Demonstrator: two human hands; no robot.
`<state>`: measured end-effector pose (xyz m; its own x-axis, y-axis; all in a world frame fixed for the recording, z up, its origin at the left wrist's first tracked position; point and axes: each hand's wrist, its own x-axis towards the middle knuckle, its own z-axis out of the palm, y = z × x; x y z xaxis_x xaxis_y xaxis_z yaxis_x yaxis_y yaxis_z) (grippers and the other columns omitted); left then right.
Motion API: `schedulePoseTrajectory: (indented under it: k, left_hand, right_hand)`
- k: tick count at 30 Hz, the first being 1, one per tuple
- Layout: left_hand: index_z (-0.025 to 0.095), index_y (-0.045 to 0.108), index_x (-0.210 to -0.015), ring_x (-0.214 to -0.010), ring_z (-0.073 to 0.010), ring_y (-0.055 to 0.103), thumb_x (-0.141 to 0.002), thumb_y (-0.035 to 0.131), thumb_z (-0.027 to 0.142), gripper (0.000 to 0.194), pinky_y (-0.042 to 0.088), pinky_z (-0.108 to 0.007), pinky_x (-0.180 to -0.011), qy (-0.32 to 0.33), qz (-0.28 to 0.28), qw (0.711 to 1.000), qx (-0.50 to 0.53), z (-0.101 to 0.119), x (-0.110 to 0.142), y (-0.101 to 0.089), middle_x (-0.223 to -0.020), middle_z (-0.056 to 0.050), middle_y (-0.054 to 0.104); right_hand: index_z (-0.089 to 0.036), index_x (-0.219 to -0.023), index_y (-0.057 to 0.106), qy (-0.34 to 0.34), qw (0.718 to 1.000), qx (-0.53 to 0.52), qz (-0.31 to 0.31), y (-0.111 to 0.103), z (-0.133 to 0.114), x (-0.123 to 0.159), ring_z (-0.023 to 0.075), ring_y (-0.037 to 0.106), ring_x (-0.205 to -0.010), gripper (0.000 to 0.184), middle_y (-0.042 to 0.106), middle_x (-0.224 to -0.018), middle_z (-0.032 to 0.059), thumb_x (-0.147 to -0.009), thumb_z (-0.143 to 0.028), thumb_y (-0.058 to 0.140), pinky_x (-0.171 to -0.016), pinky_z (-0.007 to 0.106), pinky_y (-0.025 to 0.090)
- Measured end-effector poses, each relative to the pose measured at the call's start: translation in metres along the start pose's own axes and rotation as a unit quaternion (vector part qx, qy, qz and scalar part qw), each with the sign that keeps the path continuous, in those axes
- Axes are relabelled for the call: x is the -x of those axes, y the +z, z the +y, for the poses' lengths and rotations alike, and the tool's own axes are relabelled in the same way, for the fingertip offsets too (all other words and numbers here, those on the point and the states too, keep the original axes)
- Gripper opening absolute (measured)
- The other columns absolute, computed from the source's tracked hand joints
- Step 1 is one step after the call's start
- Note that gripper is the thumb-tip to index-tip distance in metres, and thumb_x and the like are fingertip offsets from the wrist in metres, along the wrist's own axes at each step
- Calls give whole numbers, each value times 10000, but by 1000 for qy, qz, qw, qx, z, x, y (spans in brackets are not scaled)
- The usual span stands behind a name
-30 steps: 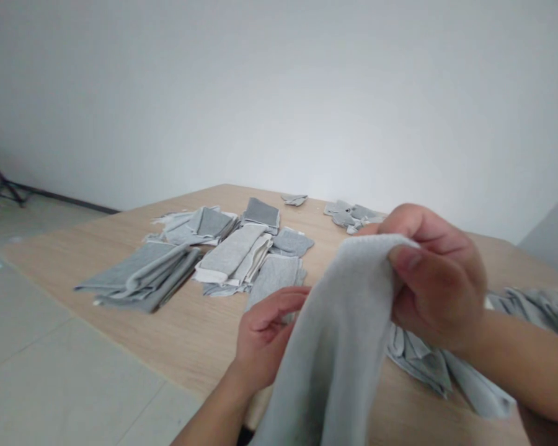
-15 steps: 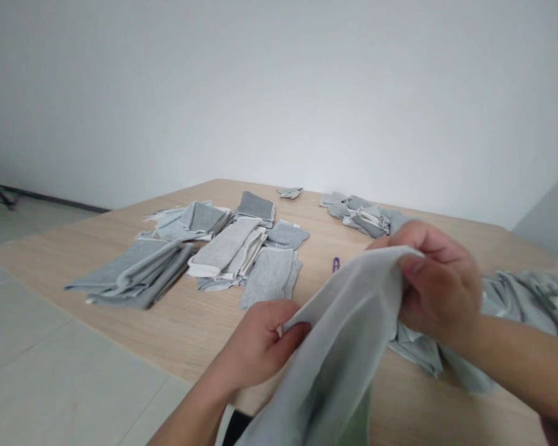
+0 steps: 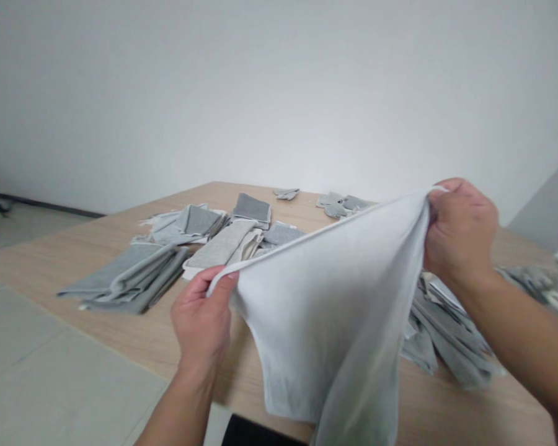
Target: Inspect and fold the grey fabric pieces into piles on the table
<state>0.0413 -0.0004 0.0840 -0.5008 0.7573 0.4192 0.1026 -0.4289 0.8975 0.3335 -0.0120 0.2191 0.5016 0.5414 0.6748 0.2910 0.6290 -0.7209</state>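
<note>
A light grey piece of fabric [image 3: 325, 291] hangs stretched between my two hands above the table. My left hand [image 3: 204, 316] pinches its upper left corner between thumb and fingers. At the upper right corner, my right hand [image 3: 462, 226] is closed on the edge, higher than the left. The top edge runs taut and slants up to the right. Below it the cloth drapes in loose folds, and its lower right part reaches past the bottom of the view. It hides part of the table and some of the fabric pieces behind it.
On the wooden table [image 3: 97, 235], folded grey fabric [image 3: 130, 279] lies at left, with several stacks [image 3: 223, 244] beside it. More grey pieces [image 3: 337, 204] lie at the back, and a loose pile [image 3: 451, 334] is at right. A white wall [image 3: 279, 93] stands behind.
My hands have moved apart and up, the left one leftward and the right one rightward. The bunched fabric is now spread out between them.
</note>
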Motion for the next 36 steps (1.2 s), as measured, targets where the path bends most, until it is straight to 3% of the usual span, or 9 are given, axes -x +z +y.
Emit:
schedulePoseTrajectory:
  k: [3, 6, 12, 16, 22, 26, 30, 36]
  left_hand:
    - [191, 698, -841, -660, -109, 542, -693, 772, 316, 208, 424, -246, -667, 17, 133, 990, 35, 14, -5, 4, -730, 41, 624]
    - [188, 693, -810, -630, -106, 514, -697, 778, 326, 197, 409, -242, -625, 46, 178, 983, 7, 25, -6, 7, -686, 46, 603]
    - [196, 665, -901, -670, -133, 546, -761, 729, 437, 286, 436, -268, -650, 21, 122, 986, -111, 13, -10, 9, -760, 29, 615]
    - [188, 639, -1045, -776, -159, 582, -812, 674, 395, 315, 465, -281, -727, 22, 87, 992, -90, 1, -16, 12, -862, 11, 624]
    - [175, 675, -934, -753, -146, 610, -791, 690, 340, 219, 493, -297, -768, 115, 154, 980, -52, 16, -20, 15, -846, 2, 662]
    - [169, 674, -877, -697, -142, 580, -777, 692, 286, 155, 474, -304, -716, 145, 198, 964, -108, 31, -17, 16, -772, 17, 634]
    - [177, 659, -893, -733, -159, 578, -798, 669, 285, 145, 461, -322, -740, 158, 188, 957, -155, 37, -15, 15, -780, 16, 609]
    - [175, 643, -927, -709, -154, 567, -835, 626, 283, 142, 436, -295, -701, 166, 136, 957, -193, 33, -32, 20, -762, 28, 596]
  right_hand:
    - [-186, -642, 555, 1, 1000, -9, -23, -2, 17, -8, 82, 329, -467, 127, 424, -522, -62, -742, -192, 633, -432, 223, 222]
    - [-194, -712, 579, 27, 996, -16, -79, -4, 28, -11, 87, 378, -474, 159, 469, -556, -61, -765, -299, 686, -434, 213, 280]
    - [-191, -707, 572, 101, 987, 22, -121, 0, 35, -2, 84, 395, -453, 106, 485, -543, -60, -726, -244, 662, -411, 198, 305]
    - [-186, -685, 576, 126, 987, 39, -93, 5, 40, 3, 85, 392, -454, 57, 478, -535, -63, -657, -137, 586, -404, 191, 298]
    - [-198, -713, 608, 21, 999, -8, -25, 2, 44, -13, 93, 399, -496, 67, 506, -594, -40, -686, -138, 594, -421, 198, 264]
    - [-213, -744, 606, 10, 997, 2, -74, 4, 31, -5, 96, 390, -487, 60, 510, -599, -37, -747, -213, 667, -423, 210, 254]
    - [-224, -758, 591, 12, 993, 24, -117, 9, 23, 5, 93, 345, -447, 89, 458, -550, -55, -782, -246, 674, -408, 215, 213]
    - [-215, -753, 558, -11, 998, 12, -60, 16, 33, -19, 87, 334, -439, 103, 452, -552, -68, -795, -213, 652, -428, 230, 215]
